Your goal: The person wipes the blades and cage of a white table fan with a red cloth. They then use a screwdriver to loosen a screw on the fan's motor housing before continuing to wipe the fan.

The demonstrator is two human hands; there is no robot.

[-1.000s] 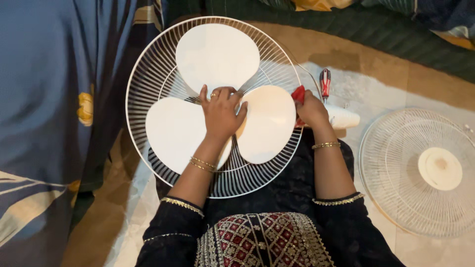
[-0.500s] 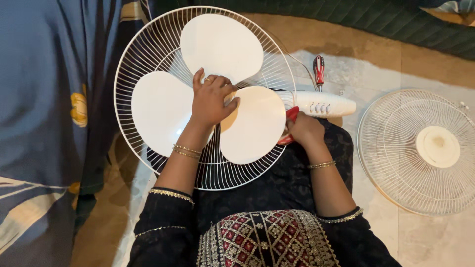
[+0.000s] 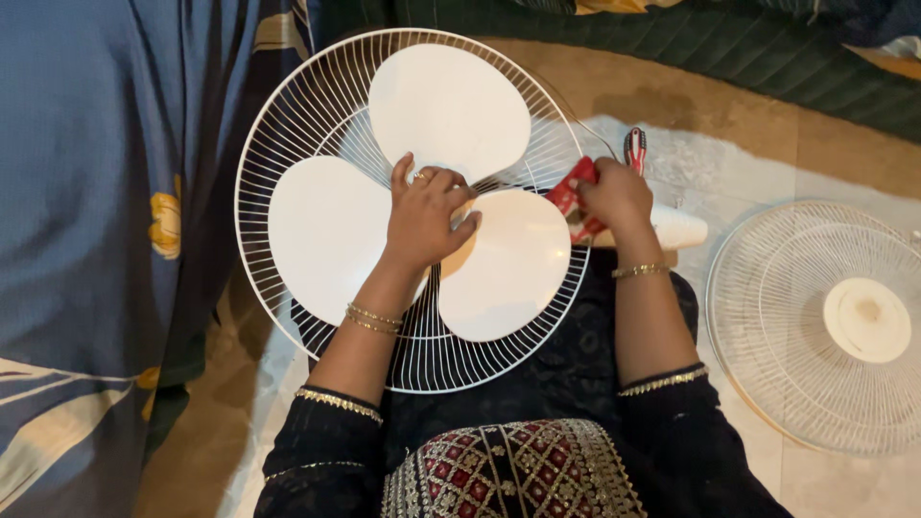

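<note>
A: Risk first: we have our left hand (image 3: 423, 216) pressed flat on the blade hub (image 3: 451, 201), centre of the rear grille (image 3: 288, 115).

B: Right hand (image 3: 614, 195) pinches the red cloth (image 3: 573, 197) at the grille's right rim; we could snag it on the wires, we judge.

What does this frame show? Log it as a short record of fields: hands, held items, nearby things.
left hand: pressed on the hub of the white fan blades
right hand: grip shut on a red cloth at the rear grille rim
beside right hand: red-handled screwdriver, white fan body
on floor, right: detached front grille
</note>
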